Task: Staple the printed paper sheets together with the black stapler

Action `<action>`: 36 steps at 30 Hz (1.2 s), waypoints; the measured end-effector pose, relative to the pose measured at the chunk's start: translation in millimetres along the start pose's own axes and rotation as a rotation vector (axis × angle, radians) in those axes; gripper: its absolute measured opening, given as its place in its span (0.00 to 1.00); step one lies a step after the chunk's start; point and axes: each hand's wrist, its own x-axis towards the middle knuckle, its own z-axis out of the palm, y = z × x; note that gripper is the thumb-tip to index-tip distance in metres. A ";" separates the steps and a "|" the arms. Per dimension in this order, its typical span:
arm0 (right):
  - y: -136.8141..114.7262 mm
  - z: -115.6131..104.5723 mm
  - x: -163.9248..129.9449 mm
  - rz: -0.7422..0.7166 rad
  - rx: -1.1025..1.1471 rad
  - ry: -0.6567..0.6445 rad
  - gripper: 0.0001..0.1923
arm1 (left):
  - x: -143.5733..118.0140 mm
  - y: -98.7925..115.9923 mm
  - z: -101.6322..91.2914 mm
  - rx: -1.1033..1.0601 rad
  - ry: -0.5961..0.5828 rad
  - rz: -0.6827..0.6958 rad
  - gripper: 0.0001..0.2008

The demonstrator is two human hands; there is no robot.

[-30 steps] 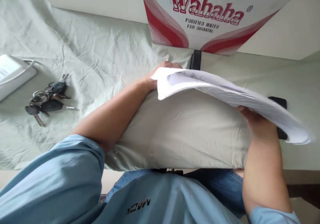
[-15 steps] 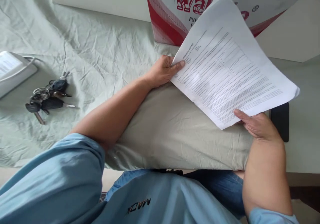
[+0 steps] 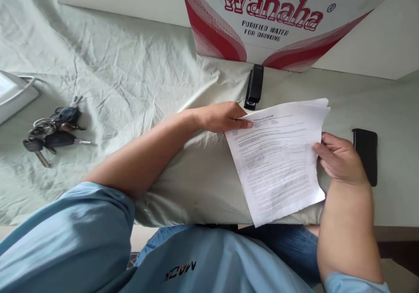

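A stack of printed paper sheets (image 3: 275,162) is held between my two hands, above the near edge of the cloth-covered table. My left hand (image 3: 227,117) pinches its upper left corner, thumb on top and fingers underneath. At the right edge, my right hand (image 3: 337,155) grips the sheets with the thumb over the print, and the paper bends a little there. The upper right corners fan slightly apart. Just beyond the top edge of the sheets lies a black stapler (image 3: 254,86), which neither hand touches.
A white and red Wahaha water carton (image 3: 281,44) stands at the back. A black phone (image 3: 365,155) lies right of my right hand. On the far left are a bunch of keys (image 3: 59,129) and a white device with a cord (image 3: 16,94). Wrinkled pale green cloth (image 3: 131,70) covers the table.
The sheets have turned to stand nearly upright in view and come closer to my body. My left hand moved down, my right hand shifted to the right edge. The stapler and carton lettering are uncovered.
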 end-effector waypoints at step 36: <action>6.2 20.7 13.1 0.200 0.038 0.270 0.35 | 37.0 -64.2 30.4 0.200 0.886 0.223 0.14</action>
